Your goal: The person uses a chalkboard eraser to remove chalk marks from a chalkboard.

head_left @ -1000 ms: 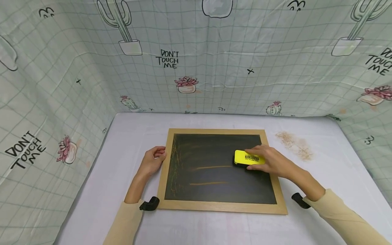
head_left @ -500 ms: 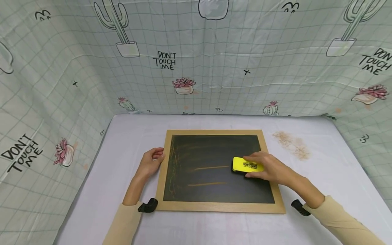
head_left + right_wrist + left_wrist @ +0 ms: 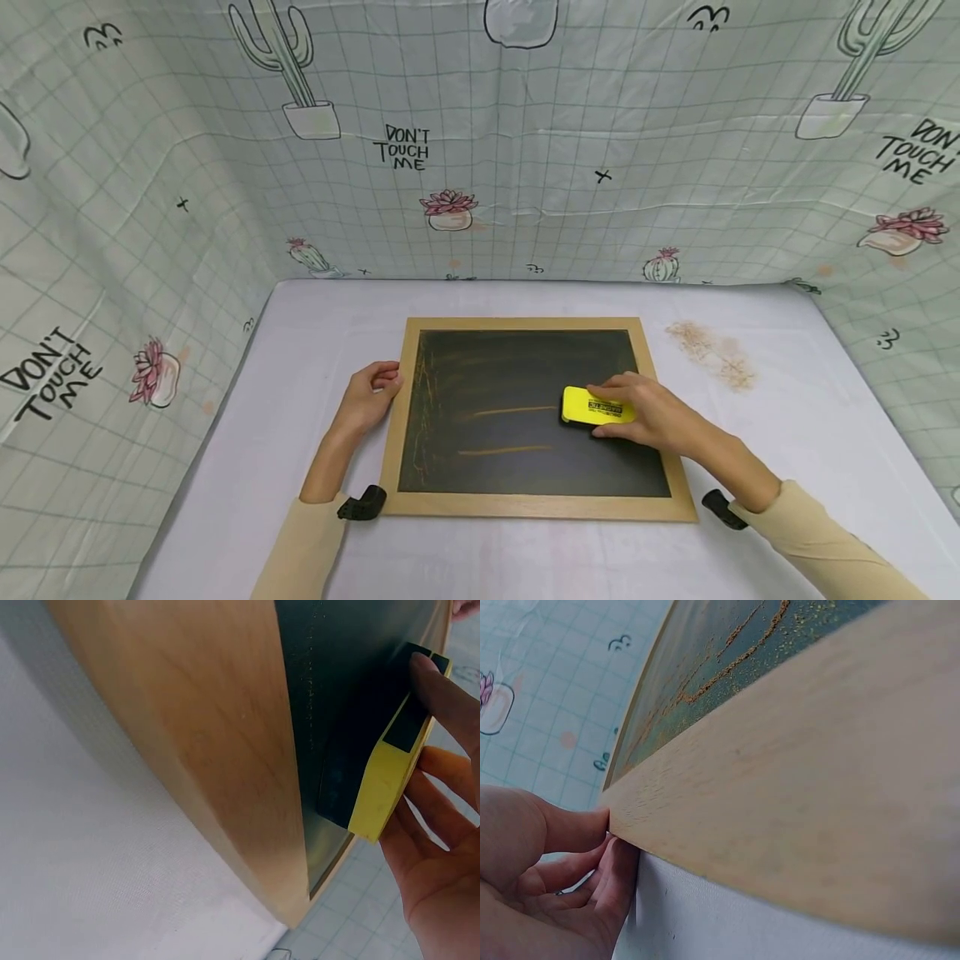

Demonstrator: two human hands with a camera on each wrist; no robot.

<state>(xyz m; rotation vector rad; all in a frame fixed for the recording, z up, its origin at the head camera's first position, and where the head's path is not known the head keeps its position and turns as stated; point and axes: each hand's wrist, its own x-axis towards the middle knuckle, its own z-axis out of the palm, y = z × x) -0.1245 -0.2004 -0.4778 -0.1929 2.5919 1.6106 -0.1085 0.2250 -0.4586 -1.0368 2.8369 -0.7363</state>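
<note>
A wood-framed chalkboard (image 3: 540, 506) lies flat on the white table. My left hand (image 3: 369, 398) holds its left edge; in the left wrist view, the thumb and curled fingers (image 3: 622, 881) meet at the frame's side. Over the right half of the board, my right hand (image 3: 645, 408) grips a yellow and black board eraser (image 3: 588, 407) between thumb and fingers. The eraser's dark underside faces the writing surface. Two orange chalk lines (image 3: 504, 451) run left of the eraser. Faint smears mark the upper board, and chalk dust (image 3: 739, 671) gathers along the left side.
A brown dusty patch (image 3: 712, 354) marks the white table (image 3: 450, 558) beyond the board's right side. Printed cloth (image 3: 525, 142) with cactus drawings hangs behind and at both sides. A black wrist device sits on each sleeve.
My right hand and the eraser have come lower on the board, then shifted slightly left. The left hand stays at the frame's edge. The whole head view has shifted a little.
</note>
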